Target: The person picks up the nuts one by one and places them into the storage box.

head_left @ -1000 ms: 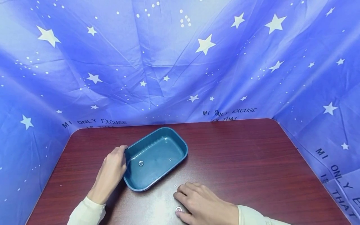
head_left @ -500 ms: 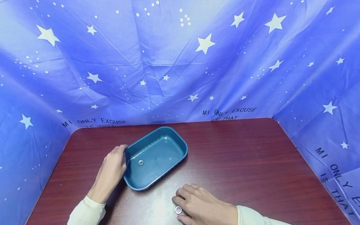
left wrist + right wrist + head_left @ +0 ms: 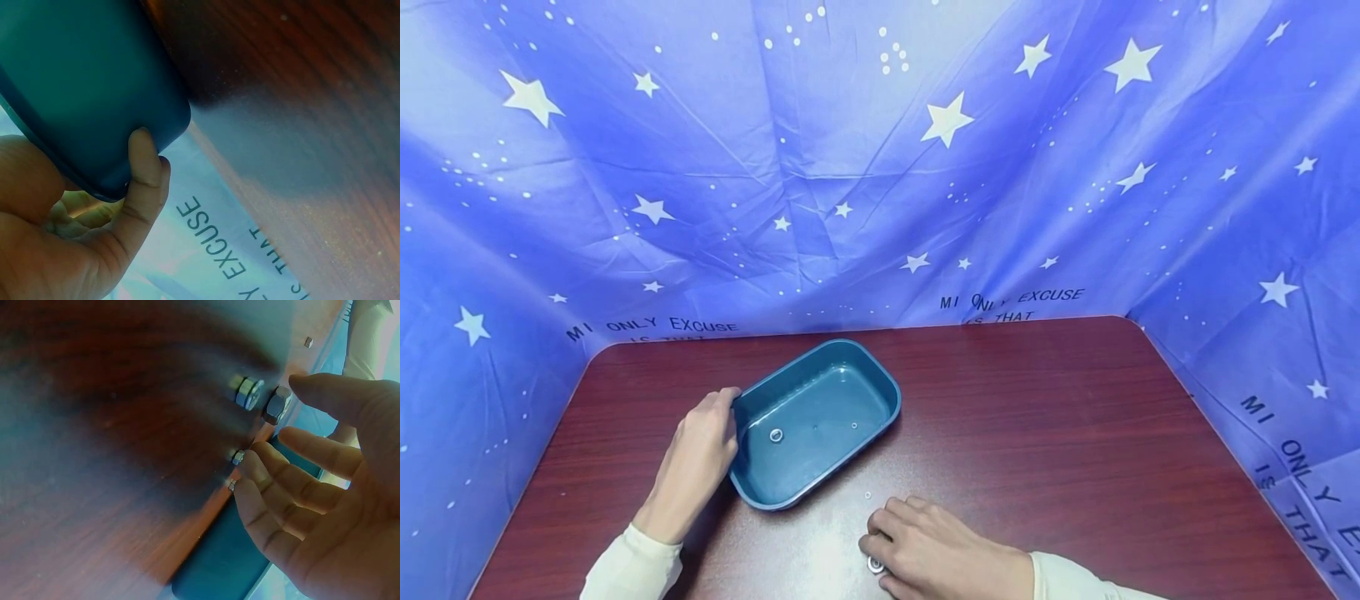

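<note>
"Two hands over one desk (image 3: 1037, 417). What does the left have?"

"The left hand (image 3: 696, 454) grips the left end of a blue-green tray (image 3: 812, 408), fingers bent against its outer wall. The tray sits left of the desk's middle, its far corner near the far edge."

"Anything inside?"

"One metal nut (image 3: 776, 435) toward the left end, a tiny ring-like piece (image 3: 853, 426) toward the right."

"And the right?"

"The right hand (image 3: 943, 546) is half open and lower than the tray, farther from the far edge. Thumb and forefinger flank a large nut (image 3: 876, 565); whether they hold it, I can't tell. A tiny nut (image 3: 868, 495) lies between hand and tray."

"Any lettering?"

"The starry cloth (image 3: 850, 208) reads 'MI ONLY EXCUSE' twice along the desk's far edge, which cuts into 'IS THAT' below. Beyond the right edge, 'MI ONLY E' runs out of view above 'IS THAT'."
</note>
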The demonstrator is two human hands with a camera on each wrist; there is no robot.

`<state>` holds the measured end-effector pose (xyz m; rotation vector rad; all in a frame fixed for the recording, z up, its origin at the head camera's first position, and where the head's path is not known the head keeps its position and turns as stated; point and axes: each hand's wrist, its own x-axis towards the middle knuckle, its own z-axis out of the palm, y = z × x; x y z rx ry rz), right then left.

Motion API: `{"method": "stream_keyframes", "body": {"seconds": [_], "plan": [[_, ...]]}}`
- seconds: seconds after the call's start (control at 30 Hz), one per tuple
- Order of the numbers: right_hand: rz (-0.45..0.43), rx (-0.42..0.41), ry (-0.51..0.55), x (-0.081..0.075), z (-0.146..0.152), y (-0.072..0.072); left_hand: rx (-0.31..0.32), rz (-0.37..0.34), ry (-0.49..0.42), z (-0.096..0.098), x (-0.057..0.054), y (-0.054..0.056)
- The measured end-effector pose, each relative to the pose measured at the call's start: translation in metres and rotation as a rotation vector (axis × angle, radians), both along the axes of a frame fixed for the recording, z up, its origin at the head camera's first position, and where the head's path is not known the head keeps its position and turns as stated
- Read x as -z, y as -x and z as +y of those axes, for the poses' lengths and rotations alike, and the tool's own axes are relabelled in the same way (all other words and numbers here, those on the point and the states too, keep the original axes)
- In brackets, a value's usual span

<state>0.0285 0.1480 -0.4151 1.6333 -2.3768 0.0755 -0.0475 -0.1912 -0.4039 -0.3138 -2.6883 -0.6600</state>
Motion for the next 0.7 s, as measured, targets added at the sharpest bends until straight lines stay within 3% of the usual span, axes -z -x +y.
{"method": "stream_keyframes", "body": {"seconds": [0.37,0.7], "plan": [[0.008,-0.024,0.030,0.0046,-0.0032,-0.0008,0.000,0.004,0.005,-0.0001,0.0006,-0.0001],[-0.036,-0.038,-0.001,0.0050,-0.0052,-0.0019,-0.004,0.000,0.011,0.0002,0.0008,0.0009]]}}
